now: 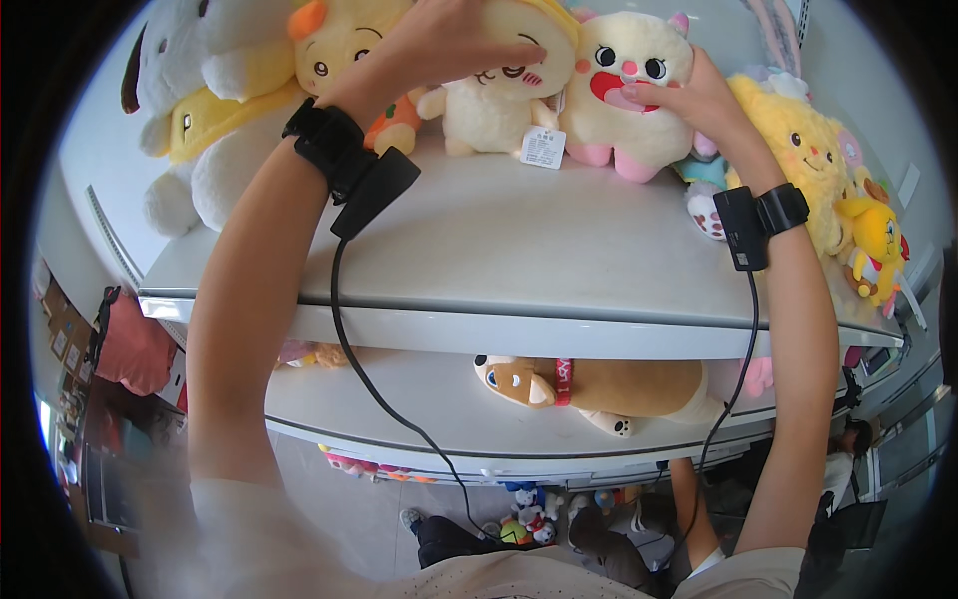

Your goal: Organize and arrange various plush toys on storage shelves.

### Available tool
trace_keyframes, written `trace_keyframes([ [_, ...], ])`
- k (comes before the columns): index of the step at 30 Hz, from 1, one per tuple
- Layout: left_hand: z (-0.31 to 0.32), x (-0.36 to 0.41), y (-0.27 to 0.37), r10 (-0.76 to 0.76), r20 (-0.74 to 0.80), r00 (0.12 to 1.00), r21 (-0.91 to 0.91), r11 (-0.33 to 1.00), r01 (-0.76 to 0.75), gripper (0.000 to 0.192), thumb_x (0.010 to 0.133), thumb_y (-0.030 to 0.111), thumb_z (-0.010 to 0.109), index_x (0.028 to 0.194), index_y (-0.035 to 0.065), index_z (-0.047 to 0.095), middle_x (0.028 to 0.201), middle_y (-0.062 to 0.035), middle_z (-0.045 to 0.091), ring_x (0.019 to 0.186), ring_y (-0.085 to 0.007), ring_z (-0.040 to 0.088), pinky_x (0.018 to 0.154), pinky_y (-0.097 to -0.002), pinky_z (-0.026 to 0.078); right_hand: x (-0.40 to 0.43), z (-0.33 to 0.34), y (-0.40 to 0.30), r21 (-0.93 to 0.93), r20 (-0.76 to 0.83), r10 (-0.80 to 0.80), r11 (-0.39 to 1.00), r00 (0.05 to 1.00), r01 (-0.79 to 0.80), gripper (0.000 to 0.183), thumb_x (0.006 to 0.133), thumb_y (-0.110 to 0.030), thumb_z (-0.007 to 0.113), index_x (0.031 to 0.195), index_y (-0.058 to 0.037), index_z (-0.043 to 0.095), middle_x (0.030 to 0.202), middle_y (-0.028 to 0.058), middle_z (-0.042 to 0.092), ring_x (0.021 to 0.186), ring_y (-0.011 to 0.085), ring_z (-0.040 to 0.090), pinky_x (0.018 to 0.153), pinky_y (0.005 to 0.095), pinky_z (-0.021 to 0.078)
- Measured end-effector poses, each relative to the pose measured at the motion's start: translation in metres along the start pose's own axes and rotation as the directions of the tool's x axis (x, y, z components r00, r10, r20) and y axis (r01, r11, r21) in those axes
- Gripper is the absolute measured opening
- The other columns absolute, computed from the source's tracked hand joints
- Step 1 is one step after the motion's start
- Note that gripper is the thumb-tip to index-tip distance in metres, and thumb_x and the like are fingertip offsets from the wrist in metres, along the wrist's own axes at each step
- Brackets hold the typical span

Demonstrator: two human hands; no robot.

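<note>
On the upper metal shelf (524, 247) stands a row of plush toys. My left hand (456, 37) lies across the head of a cream plush with a yellow hood (486, 120), its thumb on the face; a white tag hangs beside it. My right hand (688, 93) grips the side of a cream plush with pink feet (636, 142), thumb at its open red mouth. The two toys stand side by side. Part of the left hand is cut off at the top edge. Black devices with cables are strapped to both wrists.
White and yellow plush toys (224, 142) stand at the left, yellow ones (808, 150) at the right. A brown dog plush (636, 385) lies on the lower shelf (389, 397). More toys (528, 513) lie on the floor near another person's arm (692, 509). A pink bag (138, 348) is at far left.
</note>
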State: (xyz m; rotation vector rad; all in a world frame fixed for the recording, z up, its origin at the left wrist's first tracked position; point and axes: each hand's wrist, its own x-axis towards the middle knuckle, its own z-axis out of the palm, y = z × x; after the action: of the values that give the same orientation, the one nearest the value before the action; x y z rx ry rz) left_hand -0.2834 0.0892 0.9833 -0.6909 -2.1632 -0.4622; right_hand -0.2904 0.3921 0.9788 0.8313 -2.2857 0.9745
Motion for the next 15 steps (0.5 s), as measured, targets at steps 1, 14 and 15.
trace_keyframes([
  [1, 0.001, 0.000, -0.001, 0.005, -0.020, 1.000, -0.011, 1.000, -0.005, 0.098, 0.081, 0.049, 0.078, 0.146, -0.0133, 0.039, 0.143, -0.0330, 0.047, 0.135, -0.0419, 0.048, 0.114, -0.0431, 0.042, -0.001, 0.000, 0.000, 0.000, 0.000, -0.001, 1.000, 1.000, 0.001, 0.060, 0.080, -0.023, 0.089, 0.129, -0.0015, 0.060, 0.116, 0.0098, 0.072, 0.103, 0.0159, 0.070, 0.090, 0.0326, 0.0580],
  [14, -0.013, 0.010, -0.025, 0.084, -0.324, 0.942, 0.020, 0.996, -0.082, 0.071, 0.097, 0.047, 0.063, 0.139, -0.0084, 0.050, 0.135, -0.0291, 0.059, 0.130, -0.0383, 0.056, 0.109, -0.0438, 0.045, -0.007, 0.004, -0.017, 0.057, -0.008, 0.085, 0.995, 0.996, -0.085, 0.067, 0.082, -0.031, 0.088, 0.134, -0.0033, 0.058, 0.124, 0.0118, 0.070, 0.112, 0.0192, 0.068, 0.097, 0.0335, 0.0557],
  [15, -0.016, 0.007, -0.018, 0.084, -0.324, 0.942, 0.020, 0.996, -0.082, 0.071, 0.097, 0.047, 0.063, 0.139, -0.0084, 0.050, 0.135, -0.0291, 0.059, 0.130, -0.0383, 0.056, 0.109, -0.0438, 0.045, -0.008, 0.003, -0.016, 0.044, 0.011, 0.058, 0.997, 0.998, -0.058, 0.066, 0.082, -0.030, 0.088, 0.134, -0.0037, 0.058, 0.124, 0.0115, 0.070, 0.113, 0.0188, 0.068, 0.097, 0.0337, 0.0554],
])
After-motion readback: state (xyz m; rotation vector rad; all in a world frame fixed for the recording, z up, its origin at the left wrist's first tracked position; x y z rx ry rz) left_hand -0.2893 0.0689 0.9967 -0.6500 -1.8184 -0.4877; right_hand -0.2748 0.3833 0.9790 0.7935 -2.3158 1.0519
